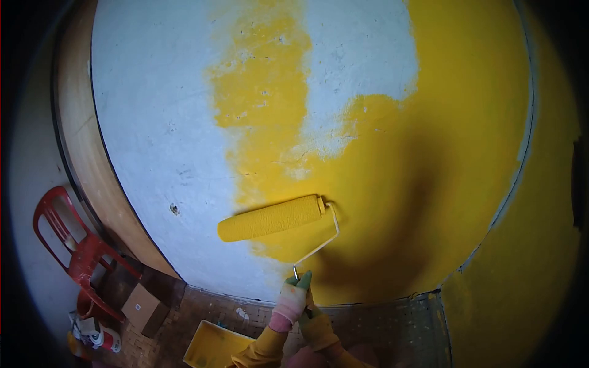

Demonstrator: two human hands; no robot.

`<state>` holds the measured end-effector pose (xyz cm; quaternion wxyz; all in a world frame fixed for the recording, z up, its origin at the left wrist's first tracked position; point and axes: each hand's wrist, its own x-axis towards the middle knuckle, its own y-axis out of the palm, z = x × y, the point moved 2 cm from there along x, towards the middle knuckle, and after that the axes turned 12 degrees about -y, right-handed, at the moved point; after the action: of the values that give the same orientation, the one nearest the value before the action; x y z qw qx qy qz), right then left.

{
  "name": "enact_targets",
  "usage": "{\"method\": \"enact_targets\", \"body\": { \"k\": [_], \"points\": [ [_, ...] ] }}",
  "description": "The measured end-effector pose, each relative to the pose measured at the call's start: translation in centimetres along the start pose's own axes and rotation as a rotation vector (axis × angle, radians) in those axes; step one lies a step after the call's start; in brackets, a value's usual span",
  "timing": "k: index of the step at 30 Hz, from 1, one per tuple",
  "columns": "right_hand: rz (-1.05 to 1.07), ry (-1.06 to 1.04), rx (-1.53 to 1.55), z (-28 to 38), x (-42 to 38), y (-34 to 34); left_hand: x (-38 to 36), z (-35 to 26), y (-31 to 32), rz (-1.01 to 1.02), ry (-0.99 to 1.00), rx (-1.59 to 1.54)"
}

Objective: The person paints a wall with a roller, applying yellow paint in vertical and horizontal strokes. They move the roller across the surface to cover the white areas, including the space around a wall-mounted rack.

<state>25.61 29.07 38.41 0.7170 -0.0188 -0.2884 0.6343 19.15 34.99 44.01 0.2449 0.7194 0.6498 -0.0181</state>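
A paint roller (pixel 273 218) with a yellow-coated sleeve rests against the wall (pixel 165 141), slightly tilted, its right end higher. Its bent wire frame (pixel 319 246) runs down to the handle, which is mostly hidden in my gloves. My left hand (pixel 291 302), in a white, green and pink glove, is closed around the handle near the wire. Lower and to the right, my right hand (pixel 316 328), also gloved, is wrapped round the handle's lower part, its fingers partly hidden. Pale blue wall lies left of the roller, yellow paint above and to the right.
A yellow paint tray (pixel 211 346) lies on the floor left of my arms. Farther left are a cardboard box (pixel 145 310), a red plastic chair (pixel 86 264) and a white-and-red tub (pixel 108 339). A wall corner (pixel 526 141) stands at the right.
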Motion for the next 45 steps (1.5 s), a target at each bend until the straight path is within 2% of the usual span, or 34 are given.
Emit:
{"method": "enact_targets", "body": {
  "k": [3, 5, 6, 7, 9, 10, 11, 13, 14, 16, 17, 18, 19, 21, 22, 25, 27, 29, 30, 31, 33, 34, 35, 36, 37, 38, 39, 40, 43, 44, 45],
  "points": [
    [-0.058, -0.076, 0.119, -0.2, 2.2, 1.1, 0.9, -2.2, 0.0, -0.002, 0.033, 0.000],
    [-0.019, -0.080, 0.212, -1.7, 2.1, 2.6, 0.6, -3.3, -0.3, -0.069, 0.084, 0.088],
    [0.019, -0.094, 0.302, -2.3, 1.9, 3.3, 1.5, -2.0, -1.4, -0.169, 0.264, 0.339],
    [0.018, -0.100, 0.302, -1.8, 1.4, 3.7, 2.3, -0.6, -2.3, -0.168, 0.269, 0.339],
    [-0.121, -0.043, 0.144, -0.7, 0.3, 3.9, 3.5, 1.7, -3.6, -0.231, 0.088, 0.391],
    [-0.011, 0.091, 0.107, -1.1, 0.1, 4.0, 3.4, 1.4, -3.8, -0.235, 0.086, 0.393],
    [-0.010, 0.095, 0.111, -0.7, 0.6, 4.1, 3.1, 0.6, -3.6, -0.208, 0.096, 0.396],
    [-0.098, -0.038, 0.322, 0.4, 1.8, 3.5, 2.0, -1.6, -2.4, -0.143, 0.106, 0.395],
    [-0.095, -0.029, 0.318, -0.6, 2.0, 3.6, 0.8, -3.7, -1.5, -0.158, 0.036, 0.367],
    [0.084, -0.606, -0.287, -1.3, 3.0, 4.2, 0.6, -4.2, -1.6, -0.139, 0.062, 0.409],
    [0.082, -0.611, -0.286, -1.0, 2.7, 4.5, 0.7, -4.6, -1.6, -0.115, 0.105, 0.455],
    [0.017, -0.334, -0.040, -0.9, 2.2, 4.6, 1.7, -3.4, -2.4, -0.224, 0.148, 0.617],
    [-0.045, -0.056, 0.203, -0.6, 1.7, 4.4, 2.4, -1.8, -3.1, -0.222, 0.163, 0.614],
    [-0.079, -0.034, 0.140, 0.0, 0.8, 3.8, 3.4, 1.0, -4.0, -0.182, 0.266, 0.621],
    [-0.110, 0.002, 0.082, 0.1, 0.6, 3.6, 3.7, 1.7, -3.8, -0.183, 0.079, 0.462],
    [-0.047, -0.053, 0.086, 0.5, 1.3, 2.8, 2.6, -0.3, -2.5, -0.102, 0.124, 0.294],
    [-0.047, -0.082, 0.205, -0.8, 1.4, 3.6, 0.7, -1.9, -1.4, -0.112, 0.153, 0.295],
    [-0.046, -0.141, 0.329, -0.2, 2.1, 3.5, 0.4, -2.4, -0.9, -0.171, 0.198, 0.443],
    [-0.119, -0.090, 0.180, 1.3, 1.7, 2.5, 4.0, 0.8, -2.7, -0.160, 0.492, 0.599],
    [-0.193, -0.032, 0.029, 1.9, 1.4, 1.7, 3.5, -0.1, -2.1, -0.157, 0.497, 0.598],
    [-0.156, -0.023, 0.086, 1.1, 1.9, 1.6, 2.3, -1.5, -0.6, -0.124, 0.157, 0.559],
    [-0.120, -0.019, 0.147, 0.5, 2.6, 1.5, 3.5, -1.3, -0.9, -0.121, 0.162, 0.559],
    [-0.121, -0.021, 0.144, 0.1, 3.2, 1.1, 5.0, -1.2, -1.4, -0.087, 0.255, 0.526],
    [-0.065, -0.141, 0.064, 0.0, 3.8, 0.9, 6.1, -0.7, -1.8, -0.057, 0.344, 0.492],
    [-0.006, -0.261, -0.014, 0.1, 4.0, 0.8, 5.2, -1.1, -1.5, -0.060, 0.340, 0.491],
    [-0.001, -0.259, -0.013, 0.5, 3.6, 0.6, 3.7, -1.9, -0.8, -0.089, 0.299, 0.466],
    [-0.029, -0.147, 0.041, 0.9, 3.2, 0.3, 3.0, -2.4, -0.4, -0.117, 0.265, 0.442],
    [-0.060, -0.044, 0.093, 1.3, 3.1, -0.1, 3.2, -1.2, -0.5, -0.125, 0.311, 0.374],
    [-0.051, -0.096, 0.009, 2.1, 2.7, -0.8, 5.5, 1.9, -2.4, -0.139, 0.362, 0.501],
    [-0.047, -0.112, 0.032, 0.8, 3.1, -0.2, 4.9, 0.6, -1.8, -0.134, 0.244, 0.335],
    [-0.050, -0.118, 0.036, 0.4, 4.1, 0.0, 4.9, -0.8, -1.4, -0.134, 0.250, 0.338]
  ]
}}
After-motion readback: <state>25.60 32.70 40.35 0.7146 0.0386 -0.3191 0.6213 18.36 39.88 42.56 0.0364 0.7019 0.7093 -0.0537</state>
